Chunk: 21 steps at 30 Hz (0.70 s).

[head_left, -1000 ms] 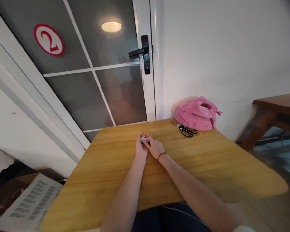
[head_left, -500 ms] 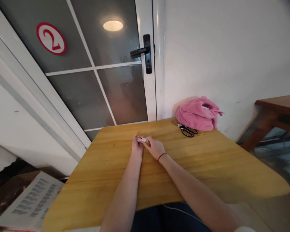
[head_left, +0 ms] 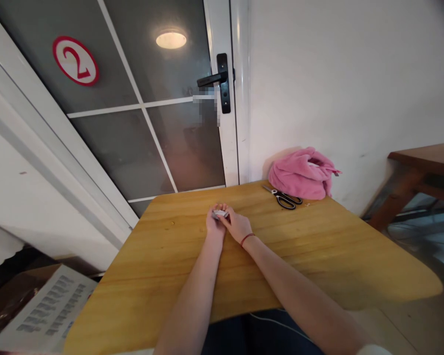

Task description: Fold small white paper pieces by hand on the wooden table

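Observation:
Between my two hands, above the far half of the wooden table [head_left: 163,266], is a small whitish piece [head_left: 219,213], too small to name; it looks like folded paper or a little packet. My left hand [head_left: 215,224] is turned palm up, with curled fingers closed around the piece's left side. From the right, my right hand [head_left: 239,226] pinches it between thumb and fingertips; a thin red cord [head_left: 247,238] circles that wrist. Right of my hands lie black-handled scissors [head_left: 286,199], beside a bunched pink plush cloth or bag [head_left: 301,172].
A framed glass door [head_left: 185,148] with a black handle [head_left: 224,81] stands just past the table's far edge. White wall [head_left: 336,74] rises behind the pink bundle. At lower left is a box with a printed sheet [head_left: 48,310]; a brown wooden table [head_left: 425,158] stands at right.
My left hand has shifted slightly right and turned palm up, closer to my right hand. The whitish piece has tilted and sits deeper between the hands. The scissors and pink bundle stay put.

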Each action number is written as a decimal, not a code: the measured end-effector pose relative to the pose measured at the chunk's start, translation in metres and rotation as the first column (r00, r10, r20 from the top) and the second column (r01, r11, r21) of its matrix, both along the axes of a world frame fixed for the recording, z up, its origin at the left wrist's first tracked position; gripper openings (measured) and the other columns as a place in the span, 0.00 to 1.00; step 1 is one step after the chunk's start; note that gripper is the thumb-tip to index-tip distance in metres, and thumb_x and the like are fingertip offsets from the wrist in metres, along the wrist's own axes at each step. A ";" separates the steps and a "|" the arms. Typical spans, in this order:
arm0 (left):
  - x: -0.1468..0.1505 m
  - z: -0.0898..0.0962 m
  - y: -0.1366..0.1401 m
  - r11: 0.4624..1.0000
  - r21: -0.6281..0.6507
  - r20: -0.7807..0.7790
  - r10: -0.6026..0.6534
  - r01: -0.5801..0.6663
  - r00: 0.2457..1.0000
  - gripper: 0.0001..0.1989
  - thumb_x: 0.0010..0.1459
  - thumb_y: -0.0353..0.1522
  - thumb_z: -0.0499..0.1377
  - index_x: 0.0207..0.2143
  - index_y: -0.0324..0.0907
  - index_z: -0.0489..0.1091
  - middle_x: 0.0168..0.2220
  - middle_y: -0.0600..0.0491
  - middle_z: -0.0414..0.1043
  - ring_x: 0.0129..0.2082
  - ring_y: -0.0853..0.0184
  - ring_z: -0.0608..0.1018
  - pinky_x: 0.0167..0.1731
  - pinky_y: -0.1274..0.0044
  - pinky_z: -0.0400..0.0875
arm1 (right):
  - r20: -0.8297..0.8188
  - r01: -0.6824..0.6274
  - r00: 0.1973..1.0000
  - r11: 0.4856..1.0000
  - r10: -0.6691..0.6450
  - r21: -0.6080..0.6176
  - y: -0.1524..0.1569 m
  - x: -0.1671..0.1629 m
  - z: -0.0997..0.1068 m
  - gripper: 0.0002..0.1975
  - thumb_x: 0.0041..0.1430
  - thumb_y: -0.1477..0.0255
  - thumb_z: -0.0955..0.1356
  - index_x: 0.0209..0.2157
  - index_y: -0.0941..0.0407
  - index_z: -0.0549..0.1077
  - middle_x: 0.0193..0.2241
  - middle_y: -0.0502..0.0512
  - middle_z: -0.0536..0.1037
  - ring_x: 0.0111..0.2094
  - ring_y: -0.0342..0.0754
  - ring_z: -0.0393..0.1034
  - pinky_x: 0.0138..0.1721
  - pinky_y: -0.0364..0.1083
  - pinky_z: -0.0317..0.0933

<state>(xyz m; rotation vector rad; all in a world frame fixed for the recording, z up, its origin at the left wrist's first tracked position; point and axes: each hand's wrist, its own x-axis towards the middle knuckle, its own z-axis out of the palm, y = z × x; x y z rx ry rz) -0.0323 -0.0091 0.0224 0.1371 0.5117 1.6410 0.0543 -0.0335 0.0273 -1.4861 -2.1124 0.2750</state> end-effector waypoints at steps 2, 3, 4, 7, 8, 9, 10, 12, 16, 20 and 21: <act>0.005 -0.001 0.000 1.000 -0.007 -0.023 -0.008 0.008 1.000 0.05 0.53 0.28 0.49 0.27 0.38 0.63 0.25 0.53 0.64 0.25 0.73 0.70 0.29 0.79 0.66 | 0.013 0.013 1.000 1.000 -0.013 -0.024 0.001 0.000 0.000 0.23 0.56 0.55 0.52 0.47 0.54 0.57 0.34 0.54 0.73 0.34 0.45 0.68 0.29 0.41 0.53; 0.006 -0.002 0.001 1.000 -0.008 -0.029 -0.008 0.008 1.000 0.04 0.53 0.28 0.50 0.28 0.39 0.63 0.24 0.54 0.64 0.24 0.74 0.70 0.28 0.80 0.66 | 0.016 0.019 1.000 0.999 -0.018 -0.032 0.002 0.000 -0.001 0.23 0.56 0.54 0.52 0.47 0.54 0.57 0.34 0.54 0.73 0.34 0.45 0.68 0.29 0.41 0.53; 0.006 -0.003 0.001 1.000 -0.007 -0.034 -0.003 0.003 0.999 0.04 0.53 0.26 0.49 0.29 0.39 0.63 0.24 0.54 0.63 0.23 0.75 0.69 0.28 0.81 0.66 | 0.018 0.021 1.000 0.999 -0.020 -0.036 0.002 0.000 -0.001 0.24 0.56 0.54 0.52 0.47 0.54 0.58 0.34 0.54 0.73 0.34 0.45 0.68 0.30 0.41 0.53; 0.002 -0.007 0.004 1.000 0.000 -0.049 0.000 0.000 0.999 0.06 0.52 0.24 0.48 0.30 0.41 0.62 0.22 0.57 0.61 0.20 0.76 0.67 0.25 0.83 0.64 | 0.023 0.008 1.000 1.000 -0.008 -0.029 0.002 0.000 -0.001 0.23 0.56 0.54 0.51 0.44 0.53 0.60 0.33 0.53 0.73 0.33 0.45 0.68 0.29 0.41 0.53; 0.001 -0.008 0.004 1.000 -0.008 -0.057 0.001 -0.002 0.998 0.07 0.52 0.23 0.48 0.31 0.41 0.62 0.21 0.57 0.60 0.19 0.77 0.67 0.24 0.83 0.64 | 0.021 0.002 1.000 1.000 -0.001 -0.018 0.002 0.001 -0.002 0.23 0.56 0.54 0.51 0.43 0.53 0.61 0.33 0.53 0.73 0.33 0.45 0.68 0.29 0.41 0.53; -0.001 -0.009 0.005 1.000 -0.018 -0.065 0.004 -0.006 0.998 0.07 0.52 0.22 0.48 0.31 0.40 0.62 0.21 0.57 0.60 0.19 0.77 0.67 0.24 0.83 0.63 | 0.017 -0.006 1.000 1.000 0.006 -0.003 0.002 0.001 -0.002 0.22 0.56 0.54 0.51 0.42 0.53 0.61 0.33 0.53 0.73 0.33 0.45 0.68 0.28 0.41 0.52; -0.003 -0.009 0.005 1.000 -0.025 -0.073 0.010 -0.012 0.997 0.07 0.52 0.22 0.48 0.31 0.40 0.61 0.20 0.58 0.59 0.18 0.77 0.66 0.24 0.83 0.63 | 0.012 -0.013 1.000 1.000 0.012 0.013 0.002 0.001 -0.003 0.21 0.56 0.55 0.52 0.42 0.53 0.61 0.33 0.53 0.73 0.32 0.45 0.68 0.28 0.40 0.52; -0.006 -0.010 0.006 0.999 -0.016 -0.087 0.030 -0.032 0.996 0.08 0.52 0.21 0.47 0.31 0.40 0.61 0.19 0.59 0.58 0.16 0.77 0.64 0.23 0.83 0.62 | 0.013 -0.017 1.000 0.999 0.017 0.033 0.001 0.001 -0.003 0.21 0.56 0.55 0.52 0.40 0.54 0.62 0.31 0.52 0.73 0.31 0.44 0.68 0.26 0.40 0.51; -0.013 -0.011 0.009 0.998 0.030 -0.096 0.051 -0.048 0.994 0.06 0.52 0.22 0.48 0.30 0.40 0.60 0.17 0.61 0.54 0.13 0.79 0.59 0.18 0.84 0.58 | 0.040 -0.024 0.999 0.999 0.023 0.027 0.000 0.000 -0.002 0.22 0.56 0.54 0.51 0.37 0.55 0.63 0.27 0.51 0.73 0.28 0.43 0.67 0.25 0.40 0.49; -0.022 -0.011 0.012 0.997 0.045 -0.084 0.070 -0.066 0.994 0.06 0.53 0.22 0.46 0.29 0.39 0.60 0.16 0.61 0.51 0.13 0.79 0.57 0.16 0.85 0.54 | 0.047 -0.025 0.999 0.999 0.024 0.022 -0.001 -0.001 -0.001 0.21 0.56 0.54 0.52 0.35 0.55 0.63 0.25 0.50 0.72 0.27 0.42 0.67 0.24 0.39 0.47; -0.024 -0.011 0.012 0.996 0.046 -0.073 0.078 -0.075 0.994 0.07 0.53 0.22 0.46 0.28 0.39 0.60 0.16 0.61 0.51 0.13 0.79 0.57 0.16 0.85 0.54 | 0.040 -0.022 0.999 0.999 0.021 0.026 -0.002 -0.001 -0.001 0.21 0.56 0.54 0.52 0.35 0.55 0.63 0.25 0.50 0.72 0.26 0.42 0.67 0.23 0.39 0.47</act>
